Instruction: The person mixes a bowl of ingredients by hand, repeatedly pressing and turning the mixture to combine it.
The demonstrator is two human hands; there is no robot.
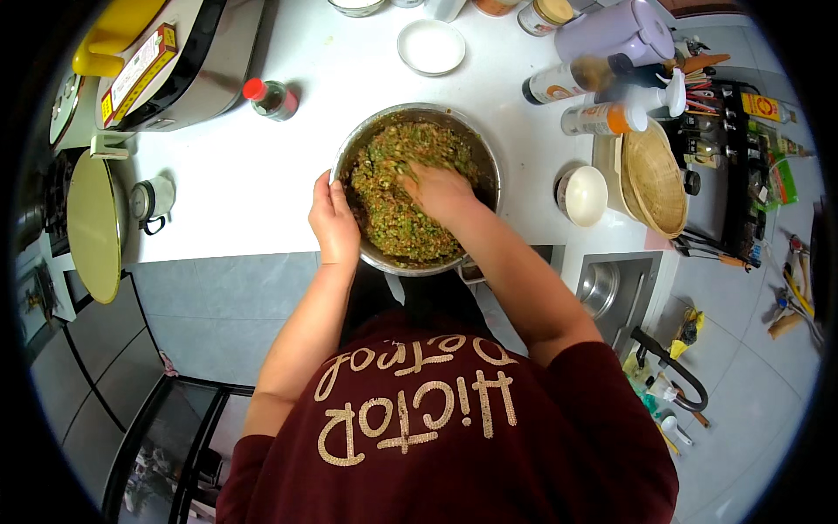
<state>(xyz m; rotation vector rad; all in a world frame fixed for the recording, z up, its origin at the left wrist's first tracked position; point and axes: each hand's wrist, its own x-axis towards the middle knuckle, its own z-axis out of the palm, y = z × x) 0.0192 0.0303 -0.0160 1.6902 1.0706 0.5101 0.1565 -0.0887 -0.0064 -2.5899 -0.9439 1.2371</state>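
Note:
A round stainless steel bowl [486,134] stands at the front edge of the white counter, part of its rim reaching past the edge. Inside is a chopped green and reddish-brown mixture [399,219], which looks like minced meat with vegetables. My left hand [335,219] grips the bowl's left wall, with the thumb by the rim. Deep in the bowl, my right hand [437,187] is pressed into the mixture right of the middle. Its fingertips are blurred and partly buried, so their grip is hidden.
A red-capped bottle [272,99], a glass jar [152,200] and a rice cooker [196,72] stand left. Behind the bowl lies a white dish [431,47]. On the right are a white bowl [584,196], a wicker basket [655,177], spray bottles and a sink [619,295].

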